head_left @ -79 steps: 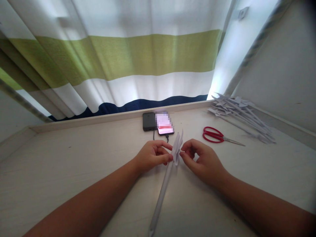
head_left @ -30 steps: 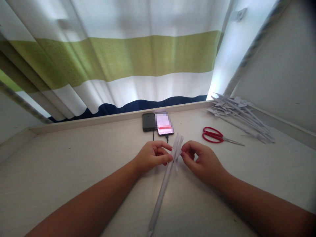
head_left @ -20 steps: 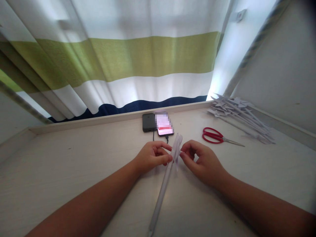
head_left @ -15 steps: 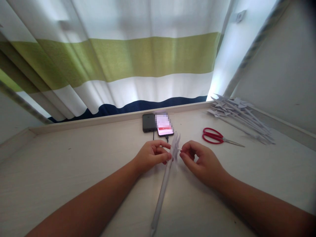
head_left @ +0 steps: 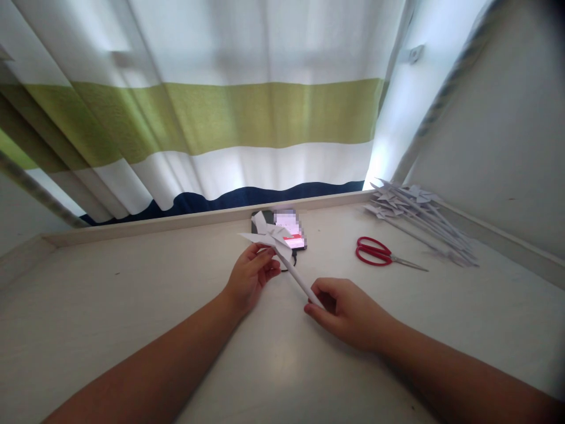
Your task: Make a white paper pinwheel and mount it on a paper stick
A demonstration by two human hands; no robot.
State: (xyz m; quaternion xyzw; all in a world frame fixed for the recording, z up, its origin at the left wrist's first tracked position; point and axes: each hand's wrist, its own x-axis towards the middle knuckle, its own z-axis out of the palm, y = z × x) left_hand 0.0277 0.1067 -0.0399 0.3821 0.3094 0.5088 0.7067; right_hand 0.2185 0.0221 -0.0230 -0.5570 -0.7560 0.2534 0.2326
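Observation:
A white paper pinwheel (head_left: 270, 237) is held up between my two hands, its head up and to the left, its rolled paper stick (head_left: 296, 278) slanting down to the right. My left hand (head_left: 253, 274) pinches it just under the head, fingers curled. Lower down, my right hand (head_left: 342, 309) is closed around the stick, covering its bottom end. Behind the pinwheel head lie a phone (head_left: 288, 227) with a lit, partly blurred screen and a dark power bank (head_left: 260, 217), which the paper blades partly hide.
Red-handled scissors (head_left: 375, 252) lie to the right, blades pointing right. Beyond them, several white paper pinwheels (head_left: 415, 209) are piled against the right wall. A raised ledge (head_left: 198, 218) runs along the back of the white table (head_left: 110, 318), before a striped curtain (head_left: 265, 115).
My right hand has left the front of the pinwheel head and now grips the stick lower down. The pinwheel has swung round, its stick now pointing down to the right instead of down-left.

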